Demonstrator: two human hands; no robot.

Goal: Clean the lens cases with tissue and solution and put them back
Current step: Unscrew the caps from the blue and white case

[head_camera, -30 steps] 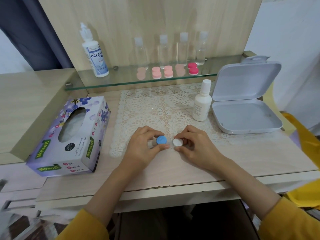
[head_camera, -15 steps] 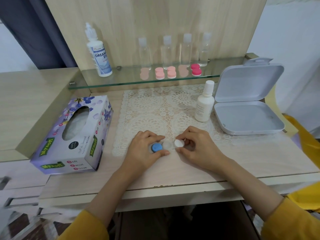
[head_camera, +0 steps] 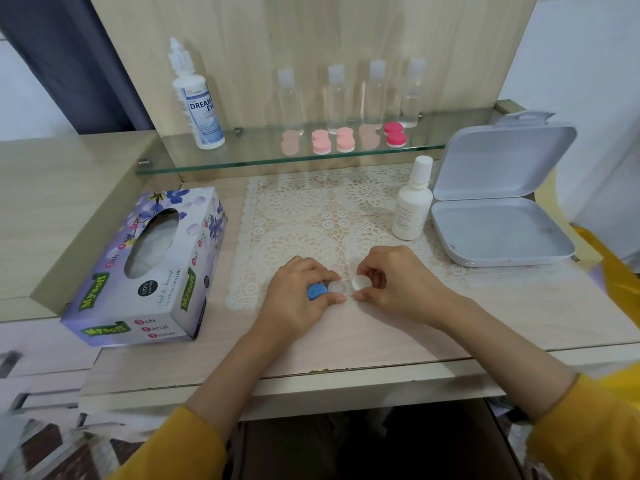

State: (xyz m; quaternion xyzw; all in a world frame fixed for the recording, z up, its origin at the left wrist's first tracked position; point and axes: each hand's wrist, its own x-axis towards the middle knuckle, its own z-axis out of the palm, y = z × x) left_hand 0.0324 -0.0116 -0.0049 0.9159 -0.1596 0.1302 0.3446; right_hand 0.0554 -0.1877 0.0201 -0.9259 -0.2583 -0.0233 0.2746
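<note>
Early stage. Left hand grips lens case at lace mat front edge, blue cap on. Right hand pinches white cap, apparently off its well. Tissue box, white bottle untouched. Wiping, recapping, return to shelf all left.

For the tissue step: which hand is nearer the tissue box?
Left. The left hand, gripping the lens case, sits right of the tissue box; the right hand, pinching the white cap, is farther right.
</note>
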